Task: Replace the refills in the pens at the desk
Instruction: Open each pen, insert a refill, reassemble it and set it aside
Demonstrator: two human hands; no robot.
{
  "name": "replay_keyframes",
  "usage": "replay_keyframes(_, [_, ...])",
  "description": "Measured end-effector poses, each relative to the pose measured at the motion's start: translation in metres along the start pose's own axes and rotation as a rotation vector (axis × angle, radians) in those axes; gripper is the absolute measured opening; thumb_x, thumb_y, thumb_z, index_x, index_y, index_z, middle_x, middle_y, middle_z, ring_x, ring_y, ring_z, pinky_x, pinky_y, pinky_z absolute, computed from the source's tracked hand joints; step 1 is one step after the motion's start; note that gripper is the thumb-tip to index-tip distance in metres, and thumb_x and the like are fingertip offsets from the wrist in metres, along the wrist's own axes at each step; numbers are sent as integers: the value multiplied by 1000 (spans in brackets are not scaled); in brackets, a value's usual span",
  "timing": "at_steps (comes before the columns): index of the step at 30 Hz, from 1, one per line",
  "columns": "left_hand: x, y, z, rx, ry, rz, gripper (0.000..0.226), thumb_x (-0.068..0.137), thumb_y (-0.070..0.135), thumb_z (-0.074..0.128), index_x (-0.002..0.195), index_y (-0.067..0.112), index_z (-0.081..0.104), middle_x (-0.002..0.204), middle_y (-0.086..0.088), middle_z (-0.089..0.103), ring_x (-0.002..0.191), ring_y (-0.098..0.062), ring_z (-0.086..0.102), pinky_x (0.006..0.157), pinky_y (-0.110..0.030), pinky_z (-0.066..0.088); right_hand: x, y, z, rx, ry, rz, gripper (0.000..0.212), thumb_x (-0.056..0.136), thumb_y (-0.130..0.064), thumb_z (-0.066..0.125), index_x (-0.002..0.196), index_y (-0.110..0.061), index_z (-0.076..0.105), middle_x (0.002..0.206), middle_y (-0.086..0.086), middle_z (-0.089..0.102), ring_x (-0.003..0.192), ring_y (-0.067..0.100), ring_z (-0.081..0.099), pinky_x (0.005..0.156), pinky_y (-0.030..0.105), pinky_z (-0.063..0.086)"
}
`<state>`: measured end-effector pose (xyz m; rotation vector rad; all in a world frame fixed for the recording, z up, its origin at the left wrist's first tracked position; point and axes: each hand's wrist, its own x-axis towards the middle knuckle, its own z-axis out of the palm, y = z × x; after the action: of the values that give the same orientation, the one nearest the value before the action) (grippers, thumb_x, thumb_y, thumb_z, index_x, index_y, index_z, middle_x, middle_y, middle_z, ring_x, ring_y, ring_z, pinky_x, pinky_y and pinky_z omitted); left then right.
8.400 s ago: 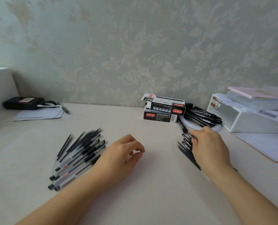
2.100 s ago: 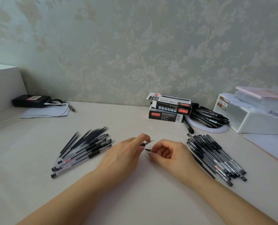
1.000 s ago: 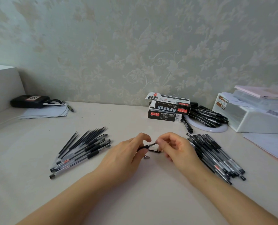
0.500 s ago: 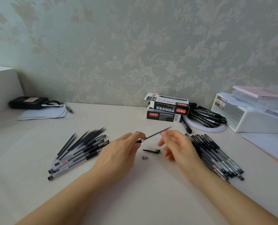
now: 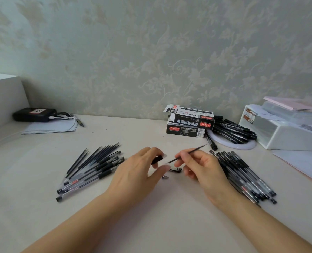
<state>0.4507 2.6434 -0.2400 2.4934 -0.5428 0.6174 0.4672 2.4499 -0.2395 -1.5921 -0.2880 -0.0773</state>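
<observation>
both forearms come in from the near edge over the pale surface [image 5: 151, 225]. left hand [image 5: 138, 177] grips a pen barrel [image 5: 158, 159], clear body with a black grip section, pinched between thumb and fingers; most of the barrel is hidden behind the hand. right hand [image 5: 202, 170] pinches a thin dark refill [image 5: 188, 153] near its lower end, the rest angled up and away toward the right, tip pointing at the pen boxes. refill's near end sits just beside the barrel's open end, can't tell if they touch. on the surface between the two hands: a black pen cap [image 5: 175, 170] lying flat and, just nearer than it, a small metal tip cone [image 5: 165, 177]. left of the left hand, a fanned pile of pens and loose refills [image 5: 93, 167]. right of the right hand, touching the wrist area, a bigger pile of capped pens [image 5: 242, 176]. beyond the hands, two stacked black pen boxes [image 5: 188, 123], top one open at its left end. right of the boxes, black markers [image 5: 233, 130] heaped on a white round dish [image 5: 242, 146]. further right, a white storage box [image 5: 288, 136] with pink papers on top. far left of the boxes, a black device [image 5: 34, 115] with a cable, on white paper [image 5: 49, 127], against the floral wallpaper [image 5: 151, 52].
</observation>
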Motion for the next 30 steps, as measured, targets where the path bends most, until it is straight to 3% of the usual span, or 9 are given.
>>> replay_keyframes(5, [1, 4, 0, -36, -3, 90, 7, 93, 40, 55, 94, 33, 56, 85, 14, 54, 61, -2, 47, 52, -27, 41, -1, -1, -2, -14, -88, -25, 28, 80, -46, 67, 90, -23, 77, 82, 5, 75, 62, 5, 51, 54, 10, 40])
replay_keyframes(8, [2, 3, -4, -31, 71, 65, 3, 92, 35, 60, 91, 32, 60, 83, 13, 54, 57, -3, 44, 49, -27, 39, -1, 1, -1, -26, -83, -20, 26, 80, -44, 69, 93, -23, 78, 80, 5, 74, 60, 5, 52, 55, 10, 40])
replay_keyframes(10, [6, -2, -12, 25, 183, -30, 5, 90, 34, 63, 88, 30, 64, 85, 12, 53, 57, -6, 45, 50, -27, 41, -1, 1, -1, -50, -61, -11, 24, 80, -44, 68, 95, -26, 76, 79, 5, 73, 59, 6, 52, 55, 12, 42])
replay_keyframes(13, [11, -28, -33, 157, 305, -280, 12, 88, 29, 65, 81, 19, 66, 85, 7, 51, 64, -23, 52, 53, -29, 38, -2, 1, -1, -103, -35, -9, 22, 88, -44, 61, 93, -28, 75, 78, 2, 71, 58, 7, 52, 55, 14, 43])
replay_keyframes(16, [9, -58, -50, 319, 236, -542, 16, 92, 25, 58, 83, 14, 66, 85, 1, 47, 73, -29, 51, 58, -30, 36, -3, 2, -1, -136, -26, 0, 18, 96, -35, 58, 91, -28, 74, 76, 0, 70, 58, 7, 51, 55, 14, 43])
replay_keyframes(18, [6, -68, -53, 386, 162, -622, 19, 93, 24, 54, 86, 12, 67, 86, -2, 46, 77, -31, 51, 59, -31, 36, -3, 2, -1, -159, -32, 2, 19, 97, -31, 57, 90, -29, 74, 75, -1, 70, 58, 7, 51, 54, 14, 42])
replay_keyframes(27, [5, -67, -49, 468, 62, -650, 20, 90, 20, 53, 73, 12, 61, 78, -1, 43, 70, -29, 47, 52, -27, 28, -3, 4, -3, -157, 14, -29, 20, 98, -26, 57, 89, -25, 75, 73, 2, 69, 57, 7, 52, 56, 15, 44])
replay_keyframes(30, [6, -66, -49, 478, 44, -638, 21, 92, 21, 50, 75, 14, 60, 82, 0, 42, 72, -27, 46, 55, -28, 30, -2, 4, -5, -234, 131, -83, 17, 96, -22, 60, 85, -25, 73, 71, -1, 70, 54, 6, 53, 56, 14, 44])
